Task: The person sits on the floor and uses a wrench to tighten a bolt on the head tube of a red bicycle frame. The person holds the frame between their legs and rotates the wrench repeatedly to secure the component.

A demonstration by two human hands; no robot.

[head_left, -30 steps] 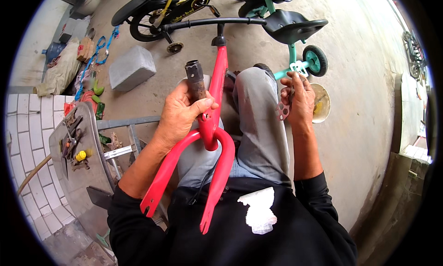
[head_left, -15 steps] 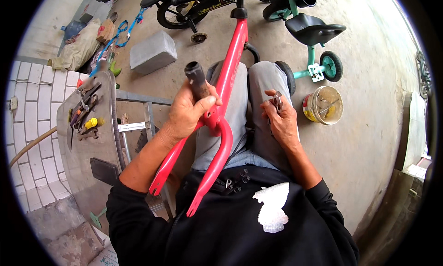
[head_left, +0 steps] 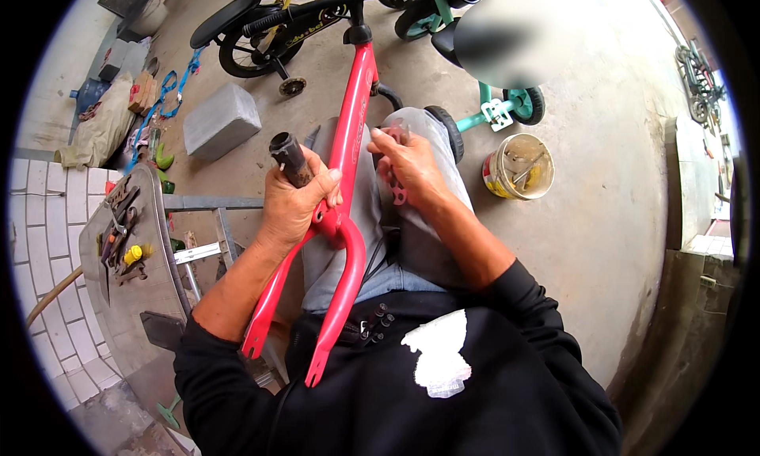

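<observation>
A red bicycle frame [head_left: 354, 112] lies lengthwise over my knees, its forked end [head_left: 339, 309] toward my body. Around a dark hollow tube [head_left: 291, 160] beside the frame, my left hand [head_left: 294, 199] is closed, its fingers touching the red metal. The tube's open end points up and away from me. My right hand [head_left: 416, 167], just right of the frame, is closed on a flat spanner [head_left: 398, 193] with rounded holes. The fingers cover much of the spanner. Black handlebars [head_left: 340, 5] sit at the frame's far end.
On the left, a small table [head_left: 150, 234] carries pliers and a yellow-capped item [head_left: 132, 255]. A grey block [head_left: 222, 122] and a tool bucket [head_left: 518, 167] stand on the floor. Beyond are a teal tricycle [head_left: 475, 122] and a yellow-and-black bicycle [head_left: 305, 28].
My right hand has moved left and forward with the spanner, closer to the red frame. The left hand keeps its grip on the dark tube. The whole view has shifted a little.
</observation>
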